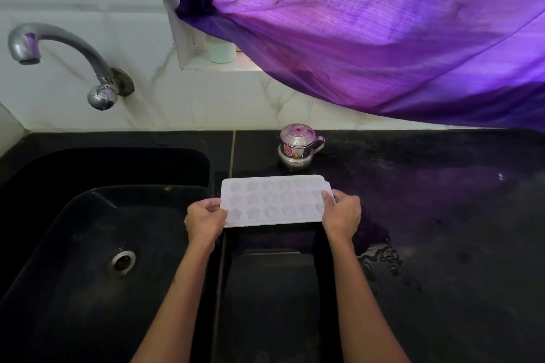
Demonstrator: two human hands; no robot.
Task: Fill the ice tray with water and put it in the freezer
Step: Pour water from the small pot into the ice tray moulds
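From the head view, the tray (272, 200) sits over the black counter (442, 215) just beside the sink's (88, 244) right rim, its long axis running left to right in front of the person. The left hand (205, 219) grips the tray's left short end and the right hand (342, 214) grips the right short end, thumbs on top. Whether the tray rests on the counter or is lifted clear, I cannot tell. Its star-shaped cells look pale; I cannot say if they hold water. The tap (59, 50) stands on the wall well off to the left, above the sink, so the left hand is nearer it. Filling, I judge, means carrying the tray leftward, kept level. A small steel pot (298, 147) stands behind the tray, near the counter's back edge.
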